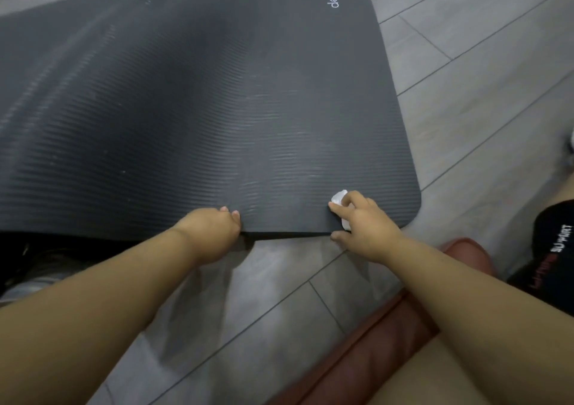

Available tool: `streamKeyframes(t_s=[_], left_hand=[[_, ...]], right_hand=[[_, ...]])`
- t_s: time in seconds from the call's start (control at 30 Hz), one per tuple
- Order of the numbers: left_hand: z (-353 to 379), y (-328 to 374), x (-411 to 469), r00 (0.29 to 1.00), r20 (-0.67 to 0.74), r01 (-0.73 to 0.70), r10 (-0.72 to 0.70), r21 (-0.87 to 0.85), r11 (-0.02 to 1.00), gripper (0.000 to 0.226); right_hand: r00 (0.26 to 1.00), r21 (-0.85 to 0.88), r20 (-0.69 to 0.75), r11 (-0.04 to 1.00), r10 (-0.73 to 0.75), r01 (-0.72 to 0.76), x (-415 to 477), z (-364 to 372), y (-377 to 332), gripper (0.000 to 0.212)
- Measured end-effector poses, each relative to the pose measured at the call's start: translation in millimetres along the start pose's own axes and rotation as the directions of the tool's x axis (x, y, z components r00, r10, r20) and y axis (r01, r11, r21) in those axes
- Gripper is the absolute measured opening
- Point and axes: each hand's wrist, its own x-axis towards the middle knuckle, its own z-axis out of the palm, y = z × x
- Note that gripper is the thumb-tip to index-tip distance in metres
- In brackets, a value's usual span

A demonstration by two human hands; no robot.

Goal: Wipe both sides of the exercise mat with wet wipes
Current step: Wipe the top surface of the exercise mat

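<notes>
Hands on the edge of a ribbed dark mat (202,109).
Left hand (214,230) grips the edge; right hand (363,227) clutches a crumpled white wipe (339,198).

Bare floor (481,93) lies open right of the mat (186,109) and nearside, between the forearms. The left hand (214,230) and right hand (366,227), with a wipe (338,198), occupy the mat's near edge. A reddish cushion (372,351) blocks the lower right, dark clutter (37,249) the lower left.
</notes>
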Motion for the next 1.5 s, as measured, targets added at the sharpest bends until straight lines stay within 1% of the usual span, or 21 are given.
streamKeyframes(t_s=[0.13, 0.27, 0.33, 0.4, 0.53, 0.6, 0.67, 0.7, 0.77, 0.83, 0.9, 0.97, 1.03, 1.1, 1.2, 1.23, 1.3, 1.33, 1.4, 1.43, 1.5], left_hand=[[9, 5, -5, 0.993, -0.006, -0.121, 0.122, 0.06, 0.991, 0.033], [21, -3, 4, 0.969, -0.238, -0.014, -0.059, -0.295, 0.955, 0.035], [21, -12, 13, 0.948, -0.289, 0.019, -0.131, -0.361, 0.932, 0.047], [22, -22, 21, 0.952, -0.257, 0.09, -0.169, -0.292, 0.952, 0.057], [25, -34, 27, 0.971, -0.194, 0.09, -0.139, -0.24, 0.967, 0.058], [24, -38, 26, 0.972, -0.203, 0.068, -0.118, -0.239, 0.969, 0.058], [22, -39, 25, 0.971, -0.204, 0.074, -0.127, -0.252, 0.965, 0.058], [22, -38, 25, 0.967, -0.209, 0.083, -0.143, -0.272, 0.959, 0.057], [20, -35, 26, 0.957, -0.228, 0.1, -0.178, -0.314, 0.944, 0.052], [16, -30, 28, 0.95, -0.235, 0.12, -0.206, -0.334, 0.935, 0.048], [11, -24, 29, 0.947, -0.228, 0.145, -0.228, -0.331, 0.933, 0.045], [9, -18, 31, 0.948, -0.21, 0.166, -0.238, -0.312, 0.936, 0.047], [8, -15, 34, 0.951, -0.195, 0.184, -0.241, -0.272, 0.945, 0.051], [6, -14, 36, 0.953, -0.183, 0.192, -0.242, -0.253, 0.948, 0.055], [6, -17, 39, 0.95, -0.207, 0.171, -0.232, -0.275, 0.946, 0.058], [6, -19, 40, 0.948, -0.22, 0.158, -0.232, -0.306, 0.939, 0.059], [6, -24, 40, 0.942, -0.227, 0.151, -0.246, -0.367, 0.918, 0.06], [4, -25, 42, 0.941, -0.215, 0.163, -0.26, -0.387, 0.908, 0.06], [2, -27, 46, 0.944, -0.176, 0.188, -0.278, -0.403, 0.896, 0.062], [2, -27, 50, 0.947, -0.162, 0.197, -0.278, -0.392, 0.899, 0.063], [2, -27, 55, 0.948, -0.161, 0.205, -0.276, -0.357, 0.911, 0.063]], right_hand=[[0.98, 0.062, -0.15, 0.991, 0.127, -0.119, 3, -6, 24, 0.026], [0.849, 0.207, -0.253, 0.883, 0.464, -0.421, 5, -5, 31, 0.026], [0.806, 0.275, -0.281, 0.849, 0.52, -0.452, 11, 2, 9, 0.028], [0.843, 0.267, -0.328, 0.898, 0.427, -0.35, 20, 23, -27, 0.027], [0.966, 0.272, -0.256, 0.962, 0.037, 0.035, 30, 64, -107, 0.014], [0.97, 0.122, -0.182, 0.975, -0.164, 0.188, 29, 64, -128, 0.021], [0.962, 0.051, -0.202, 0.979, -0.184, 0.198, 28, 55, -111, 0.024], [0.95, 0.046, -0.271, 0.984, -0.155, 0.174, 29, 55, -88, 0.024], [0.916, 0.117, -0.39, 0.992, 0.095, -0.053, 23, 45, -31, 0.027], [0.757, 0.21, -0.505, 0.91, 0.415, -0.359, 13, 27, 28, 0.028], [0.617, 0.306, -0.447, 0.759, 0.647, -0.575, 6, 12, 58, 0.028], [0.612, 0.33, -0.399, 0.73, 0.683, -0.599, 8, 12, 55, 0.028], [0.74, 0.318, -0.386, 0.832, 0.551, -0.454, 14, 19, 19, 0.022], [0.885, 0.234, -0.379, 0.953, 0.271, -0.192, 18, 36, -19, 0.009], [0.935, -0.02, -0.259, 0.969, -0.243, 0.246, 20, 40, -40, 0.016], [0.927, -0.071, -0.223, 0.953, -0.302, 0.293, 26, 33, -28, 0.02], [0.936, -0.032, -0.346, 0.998, -0.068, 0.061, 37, 16, 9, 0.024], [0.89, 0.015, -0.439, 0.992, 0.12, -0.127, 44, 8, 32, 0.024], [0.71, 0.179, -0.517, 0.871, 0.479, -0.457, 51, -8, 62, 0.026], [0.638, 0.255, -0.494, 0.8, 0.591, -0.544, 57, -11, 63, 0.026], [0.66, 0.301, -0.459, 0.803, 0.595, -0.514, 65, -6, 36, 0.023]])
